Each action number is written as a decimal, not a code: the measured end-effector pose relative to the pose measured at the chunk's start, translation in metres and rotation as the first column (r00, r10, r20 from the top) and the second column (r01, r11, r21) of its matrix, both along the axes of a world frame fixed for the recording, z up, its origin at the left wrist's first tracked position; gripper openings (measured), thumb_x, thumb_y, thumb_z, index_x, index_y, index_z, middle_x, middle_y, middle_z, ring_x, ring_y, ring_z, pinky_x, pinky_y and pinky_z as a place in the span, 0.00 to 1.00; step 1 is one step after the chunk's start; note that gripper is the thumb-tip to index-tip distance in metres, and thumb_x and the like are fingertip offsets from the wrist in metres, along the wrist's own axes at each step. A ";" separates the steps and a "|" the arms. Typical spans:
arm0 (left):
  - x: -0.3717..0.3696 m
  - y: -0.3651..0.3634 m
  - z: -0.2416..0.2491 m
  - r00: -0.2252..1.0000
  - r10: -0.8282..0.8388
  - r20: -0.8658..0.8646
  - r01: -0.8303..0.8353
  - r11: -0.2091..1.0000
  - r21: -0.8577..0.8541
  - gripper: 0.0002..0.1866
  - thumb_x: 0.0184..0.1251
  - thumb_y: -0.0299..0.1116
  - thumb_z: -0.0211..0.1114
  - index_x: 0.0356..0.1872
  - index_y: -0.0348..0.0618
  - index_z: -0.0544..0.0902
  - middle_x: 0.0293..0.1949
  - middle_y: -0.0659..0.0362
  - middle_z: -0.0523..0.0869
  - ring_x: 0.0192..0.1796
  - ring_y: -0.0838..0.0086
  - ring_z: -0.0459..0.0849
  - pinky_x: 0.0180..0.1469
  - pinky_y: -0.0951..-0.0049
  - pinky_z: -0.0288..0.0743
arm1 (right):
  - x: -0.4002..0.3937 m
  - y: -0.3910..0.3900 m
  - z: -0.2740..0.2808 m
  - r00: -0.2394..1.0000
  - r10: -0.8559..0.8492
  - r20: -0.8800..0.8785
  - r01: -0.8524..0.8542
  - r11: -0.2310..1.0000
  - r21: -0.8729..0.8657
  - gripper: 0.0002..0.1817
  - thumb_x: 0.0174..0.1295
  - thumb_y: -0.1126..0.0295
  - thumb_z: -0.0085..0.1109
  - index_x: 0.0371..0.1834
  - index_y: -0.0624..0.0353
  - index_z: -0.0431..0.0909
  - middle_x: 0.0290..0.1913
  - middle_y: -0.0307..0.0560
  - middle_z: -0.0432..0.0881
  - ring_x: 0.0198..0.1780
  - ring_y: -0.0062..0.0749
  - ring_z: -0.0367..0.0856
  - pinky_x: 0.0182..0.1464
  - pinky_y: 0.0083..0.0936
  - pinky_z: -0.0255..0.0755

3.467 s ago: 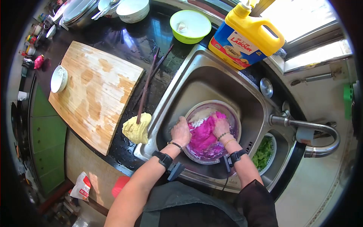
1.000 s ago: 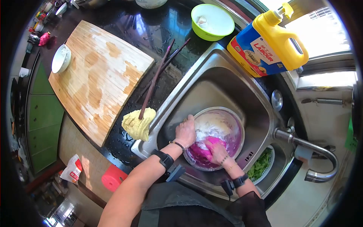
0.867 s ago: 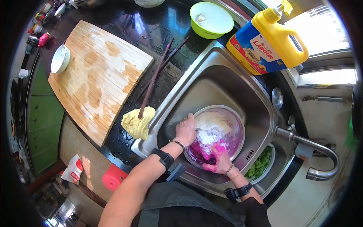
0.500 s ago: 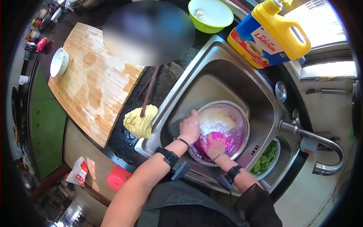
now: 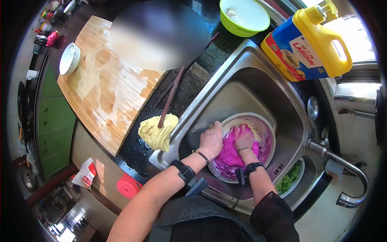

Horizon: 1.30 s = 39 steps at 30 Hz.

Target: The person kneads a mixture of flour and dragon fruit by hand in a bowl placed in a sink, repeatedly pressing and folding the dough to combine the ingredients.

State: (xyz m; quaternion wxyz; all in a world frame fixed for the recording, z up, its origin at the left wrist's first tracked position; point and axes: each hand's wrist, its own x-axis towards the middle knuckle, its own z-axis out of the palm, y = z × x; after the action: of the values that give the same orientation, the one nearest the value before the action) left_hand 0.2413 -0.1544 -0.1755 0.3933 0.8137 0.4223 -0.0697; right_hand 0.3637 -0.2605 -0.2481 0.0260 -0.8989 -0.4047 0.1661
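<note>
A metal bowl (image 5: 271, 143) stands in the steel sink (image 5: 193, 139), holding bright magenta dough (image 5: 229, 151) with pale flour on the bowl's inner wall. My left hand (image 5: 211, 140) is closed round the bowl's left rim. Inside the bowl, my right hand (image 5: 244, 139) presses into the dough; its fingers are smeared magenta and partly sunk in it, bent round some of the mass. Left of the sink, a lump of yellow dough (image 5: 155, 133) lies on the dark counter with a brown stick (image 5: 171, 99) resting on it.
A wooden board (image 5: 109, 88) with a white bowl (image 5: 70, 59) lies at the left. Behind the sink stand a green basin (image 5: 238, 28) and a yellow detergent jug (image 5: 308, 44). The faucet (image 5: 342, 161) and leafy greens (image 5: 288, 177) are at the right.
My right hand has moved up and right within the bowl. The magenta dough now covers more of the bowl where white flour showed. The whole view has shifted slightly.
</note>
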 end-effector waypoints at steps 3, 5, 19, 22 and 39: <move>-0.001 -0.003 -0.002 0.999 0.012 0.041 -0.013 0.999 0.031 0.11 0.48 0.22 0.53 0.33 0.36 0.64 0.29 0.41 0.78 0.34 0.48 0.79 0.36 0.55 0.73 | 0.005 -0.006 -0.024 0.986 -0.118 0.118 0.094 0.978 0.187 0.20 0.57 0.55 0.44 0.45 0.57 0.68 0.43 0.59 0.74 0.40 0.52 0.74 0.41 0.42 0.68; -0.001 -0.004 -0.004 1.000 -0.002 0.031 0.001 0.999 0.050 0.11 0.47 0.23 0.54 0.33 0.36 0.64 0.28 0.42 0.78 0.33 0.49 0.79 0.36 0.55 0.74 | 0.009 -0.007 -0.028 0.986 -0.064 0.156 0.038 0.986 0.163 0.20 0.57 0.56 0.43 0.49 0.56 0.69 0.48 0.58 0.71 0.43 0.54 0.73 0.45 0.42 0.66; 0.000 -0.006 -0.009 0.999 0.015 0.040 -0.021 0.987 0.156 0.11 0.46 0.23 0.54 0.33 0.35 0.65 0.29 0.44 0.78 0.33 0.50 0.79 0.36 0.57 0.74 | -0.006 0.029 0.025 0.760 0.197 -0.620 -0.508 0.774 -0.377 0.29 0.46 0.43 0.50 0.49 0.44 0.73 0.46 0.52 0.76 0.48 0.46 0.74 0.52 0.45 0.64; 0.001 -0.005 -0.005 0.999 0.002 0.048 -0.010 0.988 0.157 0.11 0.46 0.22 0.53 0.33 0.35 0.65 0.29 0.44 0.78 0.34 0.50 0.79 0.36 0.56 0.74 | -0.016 0.008 0.057 0.733 0.339 -0.590 -0.523 0.835 -0.170 0.27 0.41 0.48 0.57 0.46 0.48 0.75 0.40 0.52 0.78 0.45 0.44 0.75 0.50 0.45 0.64; 0.001 -0.006 0.003 0.998 -0.061 0.021 0.059 0.993 0.103 0.12 0.45 0.21 0.55 0.33 0.36 0.65 0.29 0.44 0.78 0.34 0.51 0.79 0.37 0.58 0.74 | 0.032 -0.083 0.109 0.704 -0.199 -0.682 0.550 0.760 0.345 0.15 0.50 0.73 0.60 0.40 0.66 0.72 0.36 0.47 0.79 0.37 0.27 0.77 0.41 0.20 0.70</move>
State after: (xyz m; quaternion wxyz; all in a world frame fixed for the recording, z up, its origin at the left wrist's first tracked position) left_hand 0.2427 -0.1609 -0.1720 0.3537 0.8460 0.3959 -0.0500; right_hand 0.3955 -0.3433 -0.1389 0.4337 -0.8180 -0.2028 0.3188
